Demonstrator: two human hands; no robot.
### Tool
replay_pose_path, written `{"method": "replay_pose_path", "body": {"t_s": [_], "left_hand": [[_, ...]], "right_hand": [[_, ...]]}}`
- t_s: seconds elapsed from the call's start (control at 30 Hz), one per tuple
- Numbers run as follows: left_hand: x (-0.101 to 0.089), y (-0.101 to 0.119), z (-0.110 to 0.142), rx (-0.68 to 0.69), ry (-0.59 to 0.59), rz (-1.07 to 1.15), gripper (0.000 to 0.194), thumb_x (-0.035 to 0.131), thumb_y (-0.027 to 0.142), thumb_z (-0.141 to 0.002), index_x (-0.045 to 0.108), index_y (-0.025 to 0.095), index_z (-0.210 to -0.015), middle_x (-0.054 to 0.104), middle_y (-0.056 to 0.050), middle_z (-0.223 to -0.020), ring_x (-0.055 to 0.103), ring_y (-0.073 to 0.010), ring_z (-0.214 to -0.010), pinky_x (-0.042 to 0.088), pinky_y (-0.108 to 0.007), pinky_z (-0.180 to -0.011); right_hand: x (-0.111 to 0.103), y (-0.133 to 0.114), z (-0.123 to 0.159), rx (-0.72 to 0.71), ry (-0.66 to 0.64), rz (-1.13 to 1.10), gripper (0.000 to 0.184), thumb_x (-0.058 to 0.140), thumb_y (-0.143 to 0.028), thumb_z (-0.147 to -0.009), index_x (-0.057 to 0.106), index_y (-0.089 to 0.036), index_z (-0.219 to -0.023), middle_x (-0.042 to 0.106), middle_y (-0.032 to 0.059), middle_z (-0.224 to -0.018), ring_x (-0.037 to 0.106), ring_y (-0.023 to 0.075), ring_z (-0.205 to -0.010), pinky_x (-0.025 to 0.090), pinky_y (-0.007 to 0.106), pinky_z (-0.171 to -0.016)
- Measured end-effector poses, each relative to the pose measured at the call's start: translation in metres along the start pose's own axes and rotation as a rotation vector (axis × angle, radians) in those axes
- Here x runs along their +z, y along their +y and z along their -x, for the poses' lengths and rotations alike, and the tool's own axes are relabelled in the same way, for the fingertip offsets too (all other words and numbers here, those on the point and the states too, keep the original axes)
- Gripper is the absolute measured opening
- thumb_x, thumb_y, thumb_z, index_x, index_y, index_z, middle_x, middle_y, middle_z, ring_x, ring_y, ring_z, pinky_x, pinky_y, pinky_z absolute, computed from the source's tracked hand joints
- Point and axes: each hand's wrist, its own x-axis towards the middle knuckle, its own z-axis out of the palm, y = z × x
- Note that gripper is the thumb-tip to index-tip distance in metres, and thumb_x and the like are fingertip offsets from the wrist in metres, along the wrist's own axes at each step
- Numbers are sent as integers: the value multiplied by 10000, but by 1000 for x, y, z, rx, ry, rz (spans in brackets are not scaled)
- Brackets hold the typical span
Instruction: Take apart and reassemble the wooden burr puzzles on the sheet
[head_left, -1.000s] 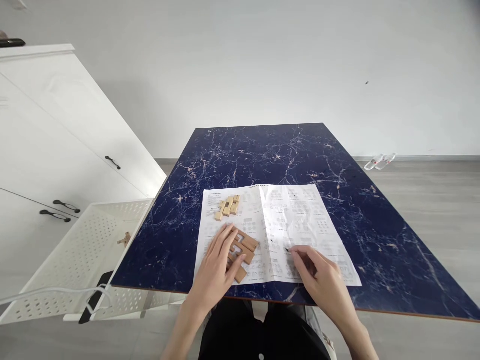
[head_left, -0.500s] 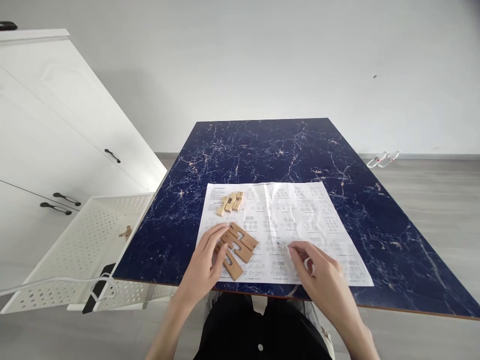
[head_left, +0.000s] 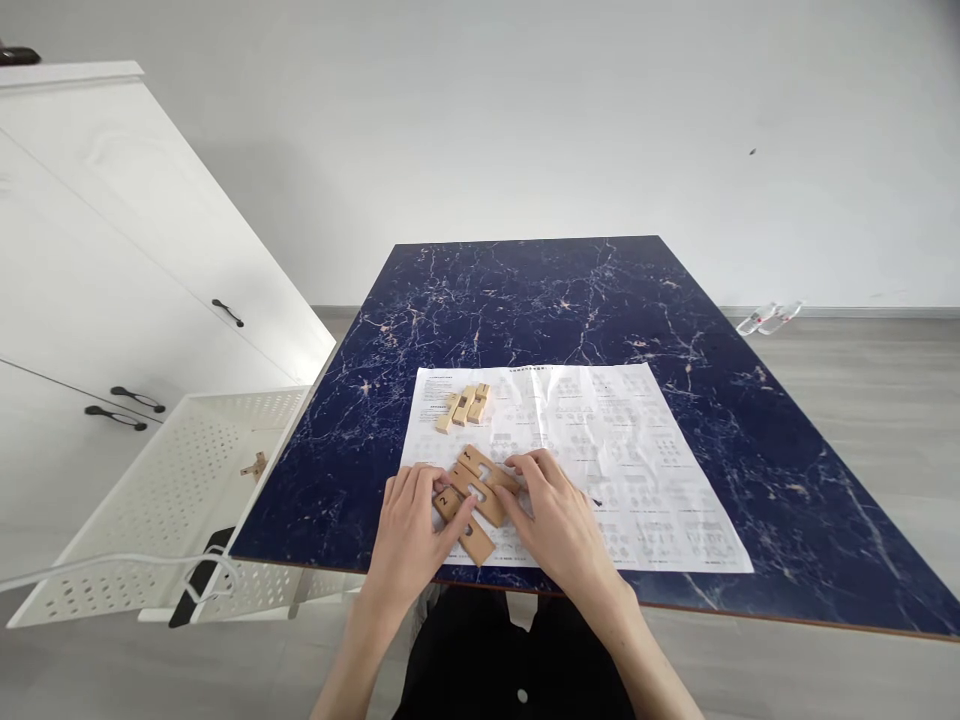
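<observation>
**Slotted wooden slats (head_left: 491, 511): take them by the long edges**

On my feed, the slats lie fanned and touching on the creased paper sheet (head_left: 637, 430), near the close edge of the bench (head_left: 487, 300). I have the left hand (head_left: 415, 528) at the slat marked 2 (head_left: 478, 547), fingers bent, thumb across its slot. The right hand (head_left: 564, 530) touches the right ends of the two farther slats, its thumb and forefinger partly apart. I cannot tell whether either is truly gripping. Pale wooden blocks (head_left: 460, 408) sit just beyond.

I judge each slat light, stiff and fairly smooth, weakest around the cut-outs. I would pinch the solid ends or long edges and press gently, since the paper beneath could slide or crumple.
</observation>
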Motion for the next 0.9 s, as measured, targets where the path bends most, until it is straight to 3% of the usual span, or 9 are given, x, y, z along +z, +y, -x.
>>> {"method": "replay_pose_path", "body": {"t_s": [0.33, 0.47, 0.53, 0.63, 0.73, 0.8, 0.9], "left_hand": [[-4, 6, -3, 72, -51, -73, 340, 590, 459, -1087, 553, 234, -835, 610, -43, -910, 621, -253, -872, 501, -430, -816], [-7, 7, -1, 124, -105, 14, 449, 592, 505, -1093, 534, 216, -755, 612, -57, -947, 638, -234, -894, 533, -390, -817], [-9, 6, 2, 129, -113, 96, 475, 596, 533, -1087, 514, 219, -739, 614, -38, -875, 629, -201, -790, 525, -342, -729], [-12, 5, 6, -4, -73, 257, 487, 566, 547, -1093, 454, 239, -732, 496, 40, -611, 485, -135, -505, 414, -282, -526], [-13, 9, 4, -289, -2, 473, 499, 481, 589, -1114, 417, 260, -743, 376, 91, -442, 393, -118, -344, 344, -253, -412], [-13, 15, -2, -435, 16, 631, 498, 446, 629, -1115, 447, 266, -773, 397, 99, -406, 424, -125, -309, 367, -239, -383], [-10, 26, -14, -481, 10, 829, 461, 465, 639, -1109, 592, 241, -916, 578, 65, -528, 556, -136, -381, 488, -247, -440]], "right_hand": [[2, 5, -5, -23, -19, 32, 92, 614, -279, -1067, 553, -247, -1007, 677, 66, -1008, 714, 241, -844, 488, 293, -548], [-1, 7, -6, -37, -44, -4, 123, 536, -265, -1100, 570, -248, -983, 674, 64, -977, 693, 237, -830, 468, 286, -556], [-4, 5, -5, -10, -45, -78, 172, 496, -307, -1118, 587, -244, -987, 675, 63, -974, 667, 214, -757, 465, 290, -550], [-12, 3, -2, 75, 6, -250, 260, 481, -407, -1129, 620, -235, -992, 685, 55, -941, 616, 181, -659, 475, 299, -564], [-22, 2, 4, 189, 75, -440, 344, 502, -514, -1121, 642, -232, -983, 702, 41, -855, 624, 187, -669, 490, 300, -593], [-27, 2, 8, 234, 89, -591, 374, 505, -555, -1118, 640, -230, -989, 686, 24, -786, 633, 189, -675, 504, 296, -608], [-29, 2, 14, 239, 75, -806, 376, 512, -570, -1121, 632, -231, -1012, 636, -8, -711, 601, 170, -626, 507, 289, -610]]}}
